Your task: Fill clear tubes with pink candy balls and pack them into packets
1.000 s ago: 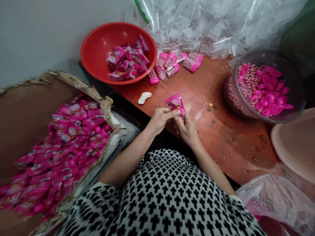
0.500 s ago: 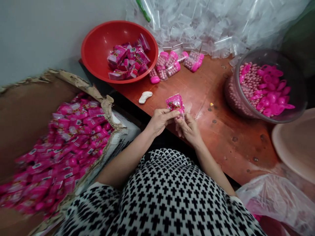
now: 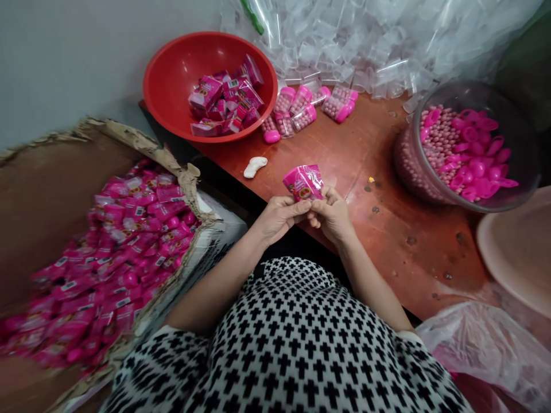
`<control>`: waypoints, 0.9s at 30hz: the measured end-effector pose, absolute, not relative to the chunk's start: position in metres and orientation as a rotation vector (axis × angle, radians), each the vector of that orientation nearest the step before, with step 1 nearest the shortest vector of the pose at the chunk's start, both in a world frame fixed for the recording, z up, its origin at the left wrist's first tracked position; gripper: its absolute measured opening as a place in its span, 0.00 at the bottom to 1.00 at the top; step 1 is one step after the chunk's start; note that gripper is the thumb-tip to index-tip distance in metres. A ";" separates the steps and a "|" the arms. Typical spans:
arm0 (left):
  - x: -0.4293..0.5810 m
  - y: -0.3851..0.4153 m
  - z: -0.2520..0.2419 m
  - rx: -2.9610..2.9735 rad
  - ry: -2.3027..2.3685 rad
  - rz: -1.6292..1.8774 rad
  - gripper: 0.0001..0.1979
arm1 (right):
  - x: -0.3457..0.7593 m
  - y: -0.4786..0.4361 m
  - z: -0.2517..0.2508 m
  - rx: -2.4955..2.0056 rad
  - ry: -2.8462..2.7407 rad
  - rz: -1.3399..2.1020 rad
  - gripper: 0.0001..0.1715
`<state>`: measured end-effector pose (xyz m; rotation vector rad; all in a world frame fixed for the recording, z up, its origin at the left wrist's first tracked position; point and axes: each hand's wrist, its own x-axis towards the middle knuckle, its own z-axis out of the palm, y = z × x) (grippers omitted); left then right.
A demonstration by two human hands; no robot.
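Observation:
Both hands meet over the near edge of a reddish wooden table (image 3: pixel 379 149). My left hand (image 3: pixel 279 215) and my right hand (image 3: pixel 333 213) pinch the lower edge of one small pink candy packet (image 3: pixel 303 182), which stands up between the fingertips. Behind it, a red bowl (image 3: pixel 172 74) holds several more pink packets (image 3: pixel 226 103). Several small clear bottles of pink candy with pink caps (image 3: pixel 301 109) lie on the table beside the bowl.
A torn cardboard box (image 3: pixel 55 189) at my left holds many pink packets (image 3: pixel 124 241). A clear tub (image 3: pixel 512 115) of pink candy balls and pink caps stands at right. Empty clear bottles in plastic (image 3: pixel 365 40) pile up behind. A white scrap (image 3: pixel 255 166) lies on the table.
Both hands have turned the pink packet and lifted it slightly, so its wide end now points up and left. The hands stayed in nearly the same place.

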<state>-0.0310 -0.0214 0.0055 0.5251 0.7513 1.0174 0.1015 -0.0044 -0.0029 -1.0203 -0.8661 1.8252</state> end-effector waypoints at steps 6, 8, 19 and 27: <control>-0.096 -0.052 0.027 0.467 1.166 1.770 0.31 | 0.112 0.007 0.007 -1.017 -0.974 1.774 0.33; -0.112 -0.054 0.025 0.472 1.215 1.873 0.36 | 0.125 0.012 0.006 -1.118 -0.937 1.639 0.31; -0.014 0.032 -0.038 2.026 1.773 0.788 0.16 | 0.143 0.009 0.000 -1.310 -1.017 1.520 0.28; -0.015 0.031 -0.043 1.736 1.517 1.118 0.07 | 0.147 0.031 -0.008 -1.316 -1.116 1.300 0.24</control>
